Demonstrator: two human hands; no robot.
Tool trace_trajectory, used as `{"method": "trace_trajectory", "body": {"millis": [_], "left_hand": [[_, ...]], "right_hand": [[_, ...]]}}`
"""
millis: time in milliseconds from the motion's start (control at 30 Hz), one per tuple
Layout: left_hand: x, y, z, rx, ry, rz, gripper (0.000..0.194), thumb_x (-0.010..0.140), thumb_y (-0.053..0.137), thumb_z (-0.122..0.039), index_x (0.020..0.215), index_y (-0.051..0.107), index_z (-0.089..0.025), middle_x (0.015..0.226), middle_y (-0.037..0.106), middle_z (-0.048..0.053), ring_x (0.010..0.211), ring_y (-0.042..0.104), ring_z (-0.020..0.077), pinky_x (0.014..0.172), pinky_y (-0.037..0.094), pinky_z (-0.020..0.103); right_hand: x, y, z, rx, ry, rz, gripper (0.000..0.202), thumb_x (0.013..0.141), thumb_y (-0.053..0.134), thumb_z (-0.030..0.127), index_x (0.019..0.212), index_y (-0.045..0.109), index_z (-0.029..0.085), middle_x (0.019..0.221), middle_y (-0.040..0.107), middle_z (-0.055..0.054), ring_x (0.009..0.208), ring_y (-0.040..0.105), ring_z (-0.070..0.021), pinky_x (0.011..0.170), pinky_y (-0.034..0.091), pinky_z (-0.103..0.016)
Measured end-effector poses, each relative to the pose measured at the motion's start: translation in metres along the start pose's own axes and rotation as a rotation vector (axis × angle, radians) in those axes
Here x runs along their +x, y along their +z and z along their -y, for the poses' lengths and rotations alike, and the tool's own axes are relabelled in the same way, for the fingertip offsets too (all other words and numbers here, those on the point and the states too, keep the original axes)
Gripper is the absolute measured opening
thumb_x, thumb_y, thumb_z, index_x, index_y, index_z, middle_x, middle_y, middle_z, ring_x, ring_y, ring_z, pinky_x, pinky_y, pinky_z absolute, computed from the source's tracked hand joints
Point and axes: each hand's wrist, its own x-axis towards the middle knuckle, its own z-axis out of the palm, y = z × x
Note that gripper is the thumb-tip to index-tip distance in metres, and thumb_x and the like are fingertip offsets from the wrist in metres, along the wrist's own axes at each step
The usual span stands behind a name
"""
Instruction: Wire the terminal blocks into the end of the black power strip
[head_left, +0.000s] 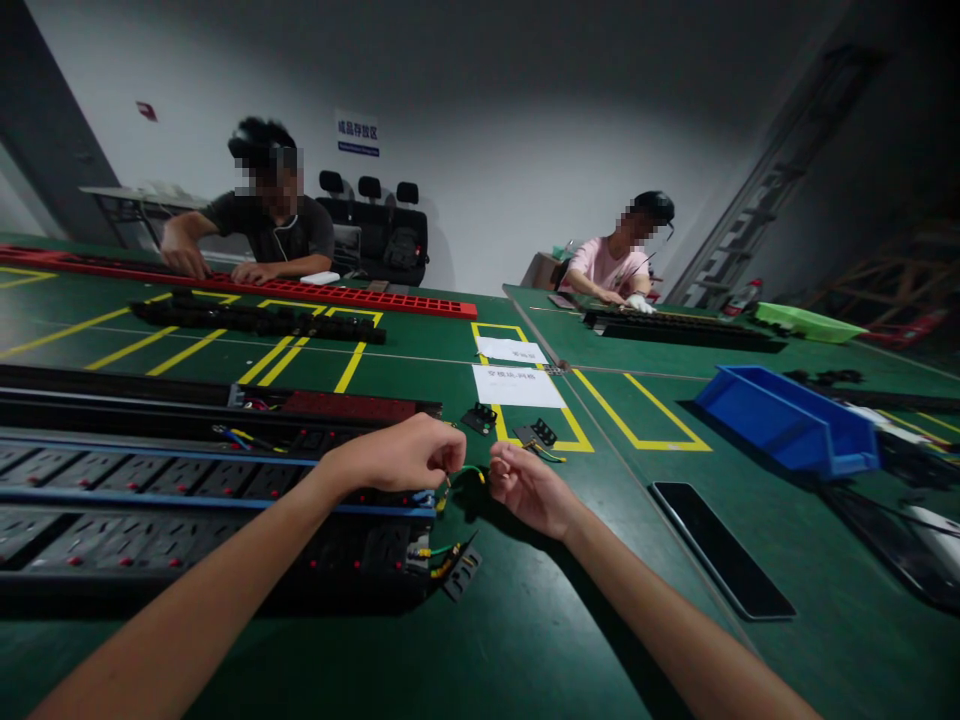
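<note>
My left hand reaches over the end of a power strip with a blue edge, thumb and fingers pinched on a short green-yellow wire. Just right of it, my right hand has its fingers curled close to the wire's other end; what they hold, if anything, is hidden. Nearest me lies another power strip. From its end, a green-yellow wire leads to a tilted black end cap. Two more black end pieces lie beyond my hands.
At right are a phone, a blue bin and a light green tray. Paper labels lie ahead. Across the green table, two people work at a long red rail and black strips.
</note>
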Motion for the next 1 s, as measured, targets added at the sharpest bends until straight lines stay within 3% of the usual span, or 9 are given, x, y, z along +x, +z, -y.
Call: {"method": "trace_trajectory", "body": {"millis": [533, 1000], "left_hand": [[-0.0031, -0.0002, -0.0023, 0.079, -0.047, 0.102, 0.022, 0.068, 0.057, -0.003, 0.083, 0.063, -0.017, 0.077, 0.064, 0.0, 0.071, 0.058, 0.0133, 0.064, 0.042, 0.024], [-0.003, -0.0016, -0.0057, 0.107, -0.066, 0.118, 0.014, 0.074, 0.061, -0.006, 0.082, 0.062, -0.017, 0.077, 0.062, -0.001, 0.07, 0.057, 0.0126, 0.065, 0.04, 0.024]], "right_hand": [[0.0, 0.0008, -0.0003, -0.021, -0.011, 0.035, 0.027, 0.078, 0.09, 0.025, 0.094, 0.071, 0.016, 0.071, 0.068, 0.004, 0.06, 0.063, -0.0056, 0.059, 0.053, -0.014], [-0.0007, 0.0033, -0.0005, -0.061, -0.027, 0.048, 0.027, 0.076, 0.091, 0.023, 0.093, 0.071, 0.015, 0.07, 0.066, 0.004, 0.06, 0.061, -0.0061, 0.059, 0.051, -0.016]]}}
